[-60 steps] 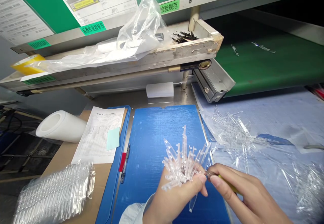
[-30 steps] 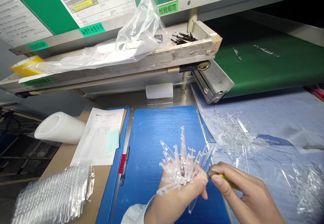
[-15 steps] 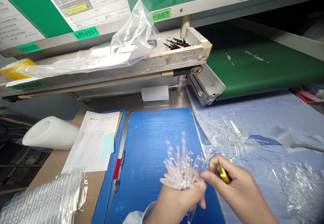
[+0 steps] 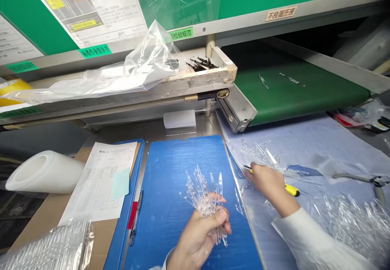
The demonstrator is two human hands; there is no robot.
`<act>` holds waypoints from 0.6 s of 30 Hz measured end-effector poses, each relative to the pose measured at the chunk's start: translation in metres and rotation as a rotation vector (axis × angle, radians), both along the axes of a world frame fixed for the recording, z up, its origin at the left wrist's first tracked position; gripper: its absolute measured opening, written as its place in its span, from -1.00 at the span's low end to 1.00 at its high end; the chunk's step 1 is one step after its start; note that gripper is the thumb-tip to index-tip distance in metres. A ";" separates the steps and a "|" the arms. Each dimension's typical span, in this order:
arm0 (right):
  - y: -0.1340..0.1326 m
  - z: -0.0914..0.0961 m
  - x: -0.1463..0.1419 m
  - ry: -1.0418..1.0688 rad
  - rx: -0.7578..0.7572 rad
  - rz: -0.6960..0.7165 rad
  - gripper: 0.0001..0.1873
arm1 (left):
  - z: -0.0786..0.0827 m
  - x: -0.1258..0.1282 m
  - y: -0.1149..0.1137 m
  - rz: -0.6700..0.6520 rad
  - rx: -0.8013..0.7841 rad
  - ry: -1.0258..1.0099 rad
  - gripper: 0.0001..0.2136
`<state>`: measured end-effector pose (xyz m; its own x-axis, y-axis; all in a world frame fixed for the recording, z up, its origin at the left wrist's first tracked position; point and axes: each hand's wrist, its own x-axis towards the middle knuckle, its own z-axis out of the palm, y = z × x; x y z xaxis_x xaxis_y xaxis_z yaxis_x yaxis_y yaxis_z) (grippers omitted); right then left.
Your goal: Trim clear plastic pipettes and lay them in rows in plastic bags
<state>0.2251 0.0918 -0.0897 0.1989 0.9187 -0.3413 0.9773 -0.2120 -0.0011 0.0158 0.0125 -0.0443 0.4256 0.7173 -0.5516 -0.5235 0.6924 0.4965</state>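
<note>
Bright, even light glints off the clear plastic moulded parts (image 4: 205,199) and the blue corrugated board (image 4: 170,172), with deep shadow behind the green conveyor belt (image 4: 298,91); the frame edges bow.

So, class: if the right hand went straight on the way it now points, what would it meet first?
Probably the heap of clear plastic moulded pieces on the pale blue sheet, just ahead of the right hand. Depth is hard to judge, so it might pass slightly above them.
</note>
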 end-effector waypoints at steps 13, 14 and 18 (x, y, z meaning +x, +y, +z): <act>-0.025 0.038 0.043 0.119 0.118 -0.082 -0.67 | -0.009 0.004 -0.001 0.064 -0.136 -0.070 -0.77; -0.027 0.040 0.044 0.108 0.126 -0.090 -0.65 | -0.008 0.007 -0.001 0.056 -0.126 -0.054 -0.77; -0.022 0.035 0.032 0.079 0.080 -0.044 -0.65 | -0.003 0.015 -0.002 0.004 -0.079 -0.020 -0.74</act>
<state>0.2568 0.0698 -0.0551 0.2150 0.9345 -0.2838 0.9632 -0.2509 -0.0963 0.0312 0.0100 -0.0472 0.4346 0.6732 -0.5982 -0.5352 0.7273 0.4296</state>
